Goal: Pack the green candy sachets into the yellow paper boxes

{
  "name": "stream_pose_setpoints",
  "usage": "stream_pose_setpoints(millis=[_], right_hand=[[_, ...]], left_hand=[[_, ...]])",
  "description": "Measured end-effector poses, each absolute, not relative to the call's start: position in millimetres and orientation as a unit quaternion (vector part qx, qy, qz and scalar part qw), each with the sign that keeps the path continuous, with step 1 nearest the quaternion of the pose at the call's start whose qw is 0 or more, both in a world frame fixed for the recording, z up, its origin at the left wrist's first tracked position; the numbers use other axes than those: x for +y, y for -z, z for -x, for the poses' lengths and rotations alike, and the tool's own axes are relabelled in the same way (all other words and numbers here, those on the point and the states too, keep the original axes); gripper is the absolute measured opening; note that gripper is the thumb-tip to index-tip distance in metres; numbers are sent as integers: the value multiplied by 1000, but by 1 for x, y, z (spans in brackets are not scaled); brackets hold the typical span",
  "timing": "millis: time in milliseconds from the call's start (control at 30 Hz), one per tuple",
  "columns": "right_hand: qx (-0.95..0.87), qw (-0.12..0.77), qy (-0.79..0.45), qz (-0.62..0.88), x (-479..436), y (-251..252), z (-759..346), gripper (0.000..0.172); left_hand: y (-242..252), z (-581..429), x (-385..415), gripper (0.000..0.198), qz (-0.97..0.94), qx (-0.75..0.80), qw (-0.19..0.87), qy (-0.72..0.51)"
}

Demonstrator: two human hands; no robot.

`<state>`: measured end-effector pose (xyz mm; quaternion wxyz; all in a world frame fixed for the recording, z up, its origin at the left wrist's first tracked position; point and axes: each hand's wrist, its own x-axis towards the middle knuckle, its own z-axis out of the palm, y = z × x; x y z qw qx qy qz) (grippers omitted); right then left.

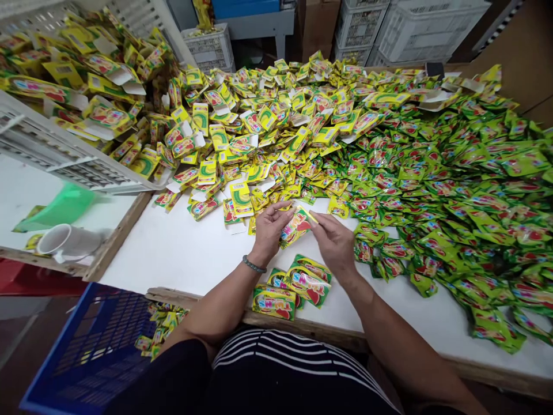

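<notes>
Between my two hands is a small printed candy box [295, 228], tilted above the white tabletop. My left hand [271, 229], with a beaded bracelet on the wrist, grips its left side, fingers closed. At its upper right corner, my right hand [335, 241] pinches the box between thumb and fingers. Just below lie several more boxes [307, 279] in a loose group near the table's front edge. Ahead, yellow boxes [241, 199] with open flaps are heaped up. Green candy packets [397, 248] spread in a large pile beside my right hand.
A white crate [86, 164] of yellow boxes leans at the left. A white mug [69, 241] and a green scoop-like piece [60, 208] lie near it. A blue basket [82, 340] holding packets stands below the front edge. White crates [427, 29] stand behind the table.
</notes>
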<state>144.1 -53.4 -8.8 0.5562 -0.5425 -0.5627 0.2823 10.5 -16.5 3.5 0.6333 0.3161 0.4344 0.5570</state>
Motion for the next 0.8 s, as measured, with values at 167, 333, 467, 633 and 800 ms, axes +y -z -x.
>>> stream_pose_setpoints(millis=[167, 333, 467, 633, 800], right_hand=[[-570, 557, -210, 567, -57, 14, -133, 29], [-576, 558, -298, 518, -54, 8, -139, 34], [-576, 527, -384, 494, -48, 4, -149, 38], [-544, 466, -408, 566, -59, 2, -179, 54], [-685, 263, -339, 588, -104, 21, -198, 57]], left_hand=[[-2, -14, -18, 41, -291, 447, 625, -570], [-3, -13, -16, 44, -297, 435, 634, -566], [-14, -6, -12, 51, -310, 434, 633, -561], [-31, 18, -21, 48, -417, 414, 678, -443], [-23, 50, -62, 42, -548, 395, 673, -302]])
